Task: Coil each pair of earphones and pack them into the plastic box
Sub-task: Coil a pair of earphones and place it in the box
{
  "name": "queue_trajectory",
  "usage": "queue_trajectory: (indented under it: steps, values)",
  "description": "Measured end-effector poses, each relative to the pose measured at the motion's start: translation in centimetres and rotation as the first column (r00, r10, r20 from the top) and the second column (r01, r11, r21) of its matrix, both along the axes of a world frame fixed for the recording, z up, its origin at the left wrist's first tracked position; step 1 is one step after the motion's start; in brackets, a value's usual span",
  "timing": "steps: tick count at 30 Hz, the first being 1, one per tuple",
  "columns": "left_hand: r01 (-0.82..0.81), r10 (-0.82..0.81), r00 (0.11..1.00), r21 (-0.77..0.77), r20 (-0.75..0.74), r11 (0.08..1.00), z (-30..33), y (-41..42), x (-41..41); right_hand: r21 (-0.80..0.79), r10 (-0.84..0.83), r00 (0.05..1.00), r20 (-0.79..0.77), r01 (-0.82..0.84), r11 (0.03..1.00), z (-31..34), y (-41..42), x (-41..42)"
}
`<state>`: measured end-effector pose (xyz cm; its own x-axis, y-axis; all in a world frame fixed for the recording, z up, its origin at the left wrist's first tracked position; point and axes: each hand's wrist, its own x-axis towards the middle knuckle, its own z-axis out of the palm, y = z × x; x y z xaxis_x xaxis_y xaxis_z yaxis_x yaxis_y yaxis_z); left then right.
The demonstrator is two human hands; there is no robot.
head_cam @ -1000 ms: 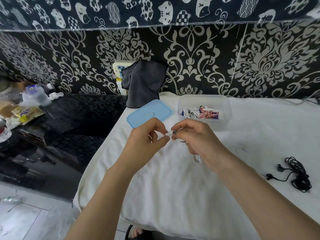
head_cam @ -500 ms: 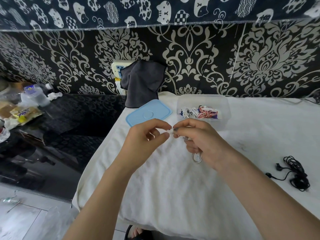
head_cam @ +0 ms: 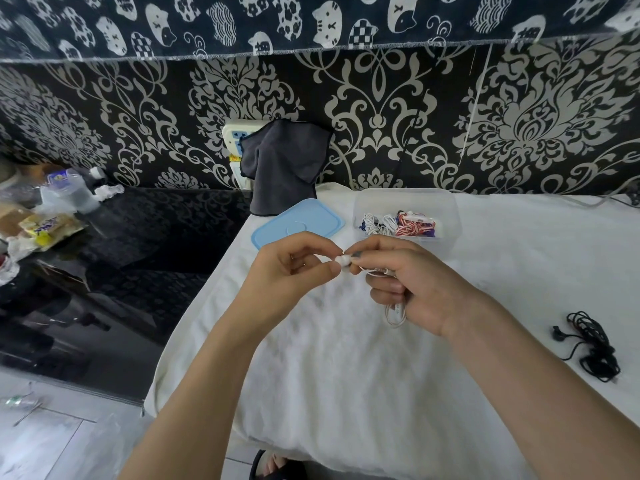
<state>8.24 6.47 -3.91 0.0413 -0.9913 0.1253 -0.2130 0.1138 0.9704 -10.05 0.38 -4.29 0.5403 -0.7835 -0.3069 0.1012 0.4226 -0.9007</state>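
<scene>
Above the white cloth, my left hand [head_cam: 294, 271] and my right hand [head_cam: 412, 285] meet and both pinch the white earphones [head_cam: 343, 260] at the buds. A coiled loop of their cord [head_cam: 394, 311] hangs below my right palm, with the rest hidden in that hand. Just behind my hands stands the clear plastic box [head_cam: 450, 209] with several coiled white and red-striped earphones inside. Its blue lid [head_cam: 298, 225] lies to the left of it. A tangled black pair of earphones [head_cam: 592, 348] lies on the cloth at the right.
A dark grey cloth [head_cam: 284, 168] hangs over a socket on the patterned wall behind the lid. Left of the white-covered table [head_cam: 346, 393] is a black glossy surface with snack packets and plastic containers [head_cam: 52, 216]. The tiled floor is at the lower left.
My hands have stayed together with small finger movements; the white buds now show between the fingertips and the cord loop hangs a little lower under my right hand.
</scene>
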Motion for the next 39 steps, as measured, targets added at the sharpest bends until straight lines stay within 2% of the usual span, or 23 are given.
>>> queue_trajectory:
  steps: [15, 20, 25, 28, 30, 34, 36, 39]
  values:
    - [0.076, -0.030, 0.955, 0.146, -0.295, 0.986, -0.2, -0.6, -0.8, 0.125, -0.024, 0.995, 0.101, 0.011, 0.992, 0.0, -0.2, -0.2]
    - [-0.038, 0.057, 0.981, 0.107, -0.186, 0.994, -0.3, -1.2, -1.7, 0.174, -0.080, 0.991, 0.105, 0.060, 0.983, -0.3, -0.5, -0.2]
    - [-0.103, 0.135, 0.958, 0.138, -0.252, 0.985, -0.6, -2.3, -2.6, 0.224, -0.128, 0.978, 0.165, 0.089, 0.971, -0.1, -1.4, -0.5]
    - [-0.207, 0.247, 0.936, 0.176, -0.251, 0.962, -0.9, -3.2, -2.9, 0.259, -0.244, 0.947, 0.211, 0.187, 0.948, -0.3, -3.2, -1.2]
    - [-0.282, 0.312, 0.937, 0.189, -0.156, 0.941, -1.4, -4.0, -3.1, 0.179, -0.317, 0.936, 0.154, 0.289, 0.941, -0.3, -4.9, -2.0]
    - [-0.293, 0.294, 0.955, 0.213, 0.030, 0.932, -2.7, -5.1, -3.8, -0.136, -0.475, 0.872, -0.120, 0.460, 0.878, 0.6, -8.2, -2.7]
    - [-0.261, 0.244, 0.964, 0.226, 0.102, 0.938, -3.3, -5.6, -4.2, -0.218, -0.501, 0.838, -0.217, 0.459, 0.861, 0.9, -9.3, -2.2]
    - [-0.224, 0.187, 0.967, 0.226, 0.174, 0.948, -3.9, -6.0, -4.7, -0.302, -0.456, 0.805, -0.380, 0.358, 0.884, 1.1, -10.7, -0.9]
